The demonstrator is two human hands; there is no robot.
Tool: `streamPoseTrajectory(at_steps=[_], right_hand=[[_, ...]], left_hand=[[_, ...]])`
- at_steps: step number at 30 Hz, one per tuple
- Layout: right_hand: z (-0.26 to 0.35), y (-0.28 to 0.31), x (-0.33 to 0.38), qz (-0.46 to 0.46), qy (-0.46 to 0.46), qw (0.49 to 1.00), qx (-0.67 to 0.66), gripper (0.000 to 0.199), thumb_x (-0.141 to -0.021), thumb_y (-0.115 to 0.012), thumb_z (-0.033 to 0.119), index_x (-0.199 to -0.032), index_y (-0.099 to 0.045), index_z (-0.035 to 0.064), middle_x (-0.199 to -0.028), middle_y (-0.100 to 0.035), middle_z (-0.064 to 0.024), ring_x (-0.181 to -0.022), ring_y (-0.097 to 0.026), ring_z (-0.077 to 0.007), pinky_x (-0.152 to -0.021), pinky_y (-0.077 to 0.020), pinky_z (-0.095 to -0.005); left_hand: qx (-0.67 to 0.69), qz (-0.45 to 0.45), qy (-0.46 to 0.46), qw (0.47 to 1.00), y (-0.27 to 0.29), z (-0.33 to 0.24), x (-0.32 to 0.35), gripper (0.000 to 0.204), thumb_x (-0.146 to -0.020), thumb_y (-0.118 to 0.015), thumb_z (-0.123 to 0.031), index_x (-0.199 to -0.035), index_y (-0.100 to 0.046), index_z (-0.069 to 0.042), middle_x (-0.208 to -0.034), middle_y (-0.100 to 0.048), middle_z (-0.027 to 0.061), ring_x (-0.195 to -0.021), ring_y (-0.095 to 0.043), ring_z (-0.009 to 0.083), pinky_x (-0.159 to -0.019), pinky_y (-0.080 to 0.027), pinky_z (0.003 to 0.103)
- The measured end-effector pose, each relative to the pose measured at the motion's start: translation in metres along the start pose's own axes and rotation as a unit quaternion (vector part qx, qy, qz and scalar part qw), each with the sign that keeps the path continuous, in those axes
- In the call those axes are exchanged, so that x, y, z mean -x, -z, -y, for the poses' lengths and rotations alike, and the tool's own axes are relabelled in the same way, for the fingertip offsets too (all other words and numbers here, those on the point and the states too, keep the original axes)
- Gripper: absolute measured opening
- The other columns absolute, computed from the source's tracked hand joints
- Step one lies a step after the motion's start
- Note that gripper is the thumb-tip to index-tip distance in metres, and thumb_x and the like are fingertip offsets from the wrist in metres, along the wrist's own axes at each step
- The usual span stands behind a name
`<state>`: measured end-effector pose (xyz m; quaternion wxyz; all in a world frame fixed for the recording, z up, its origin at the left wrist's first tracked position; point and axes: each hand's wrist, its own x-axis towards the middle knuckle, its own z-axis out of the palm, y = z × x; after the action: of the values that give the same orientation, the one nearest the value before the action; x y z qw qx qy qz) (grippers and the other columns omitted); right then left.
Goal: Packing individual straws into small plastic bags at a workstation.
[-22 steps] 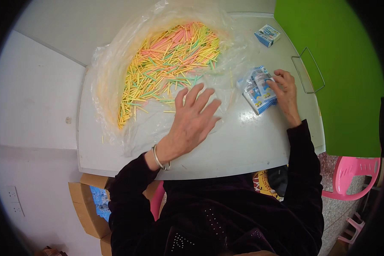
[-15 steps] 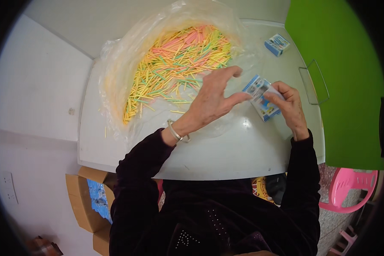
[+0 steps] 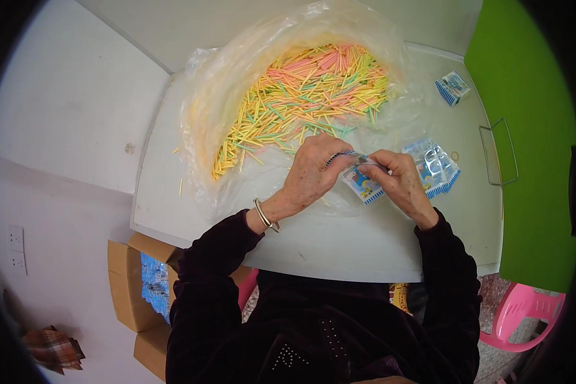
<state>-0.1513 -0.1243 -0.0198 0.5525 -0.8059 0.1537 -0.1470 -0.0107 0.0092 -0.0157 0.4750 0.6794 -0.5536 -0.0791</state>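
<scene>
Between my two hands is a small blue-and-white printed plastic packet [image 3: 363, 187]. My left hand [image 3: 313, 168] pinches its upper left edge, fingers bent over the top. My right hand [image 3: 400, 181] grips its upper right part with thumb and fingers. Just right of that hand, several similar flat packets [image 3: 434, 168] lie overlapped on the white table [image 3: 326, 246]. Beyond my left hand, a heap of thin pastel sticks [image 3: 307, 89] in yellow, pink and green spills from a large clear plastic bag [image 3: 201, 121].
A small blue-and-white bundle [image 3: 452, 88] sits at the far right. Near the packets lies a thin rubber band [image 3: 455, 155]. A wire handle [image 3: 500, 152] stands by the green panel [image 3: 531, 147]. Below left is a cardboard box [image 3: 127, 281] of blue packets; lower right, a pink chair [image 3: 515, 313].
My left hand has closed onto a packet together with my right hand. The packets my right hand held now lie on the table beside it. The whole view has shifted slightly.
</scene>
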Motion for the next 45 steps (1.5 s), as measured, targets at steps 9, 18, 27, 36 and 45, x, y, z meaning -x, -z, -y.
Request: streamPoseTrajectory(at_steps=[9,18,27,36,45], right_hand=[[-0.023,-0.012,-0.006,0.008,0.018,1.000,-0.005,0.026,-0.084,-0.062,0.016,-0.071,-0.054,-0.0056,-0.052,-0.044,-0.0070,-0.050,-0.035,-0.0095,-0.045,-0.0300,-0.0295],[-0.042,-0.019,-0.006,0.058,0.075,0.995,0.038,0.023,-0.085,-0.062,0.013,-0.075,-0.055,-0.0063,-0.058,-0.047,-0.0119,-0.054,-0.039,-0.0129,-0.049,-0.0324,-0.0308],[-0.039,-0.018,-0.007,0.061,0.107,0.991,0.060,0.026,-0.082,-0.061,0.014,-0.066,-0.049,-0.0033,-0.060,-0.044,-0.0204,-0.054,-0.042,-0.0342,-0.051,-0.0336,-0.0400],[-0.040,-0.016,-0.006,0.064,0.111,0.990,0.063,0.029,-0.082,-0.062,0.015,-0.065,-0.048,-0.0035,-0.060,-0.044,-0.0212,-0.053,-0.041,-0.0351,-0.050,-0.0327,-0.0410],[-0.039,-0.015,-0.007,0.066,0.103,0.991,0.051,0.030,-0.082,-0.063,0.017,-0.065,-0.048,-0.0033,-0.058,-0.043,-0.0201,-0.051,-0.040,-0.0313,-0.050,-0.0327,-0.0388]], left_hand=[[-0.113,0.066,-0.047,0.990,0.008,0.012,-0.008,0.012,-0.080,-0.063,-0.012,-0.085,-0.066,-0.002,-0.077,-0.061,0.0108,-0.074,-0.057,0.0259,-0.068,-0.044,0.034],[-0.281,0.044,-0.145,0.948,-0.018,0.073,-0.115,0.024,-0.076,-0.067,-0.028,-0.080,-0.066,-0.005,-0.086,-0.060,0.0087,-0.088,-0.054,0.0247,-0.078,-0.040,0.039],[-0.471,0.147,-0.168,0.853,-0.056,0.090,-0.149,0.023,-0.067,-0.063,-0.025,-0.077,-0.066,-0.004,-0.095,-0.053,0.0123,-0.096,-0.046,0.0298,-0.079,-0.032,0.049],[-0.473,0.262,-0.062,0.839,-0.057,0.077,-0.165,0.025,-0.066,-0.060,-0.020,-0.085,-0.068,-0.006,-0.104,-0.052,0.0131,-0.101,-0.047,0.0298,-0.083,-0.033,0.050],[-0.478,0.158,-0.125,0.855,-0.066,0.107,-0.156,0.017,-0.068,-0.057,-0.013,-0.081,-0.065,-0.004,-0.099,-0.052,0.0104,-0.097,-0.046,0.0288,-0.081,-0.031,0.047]])
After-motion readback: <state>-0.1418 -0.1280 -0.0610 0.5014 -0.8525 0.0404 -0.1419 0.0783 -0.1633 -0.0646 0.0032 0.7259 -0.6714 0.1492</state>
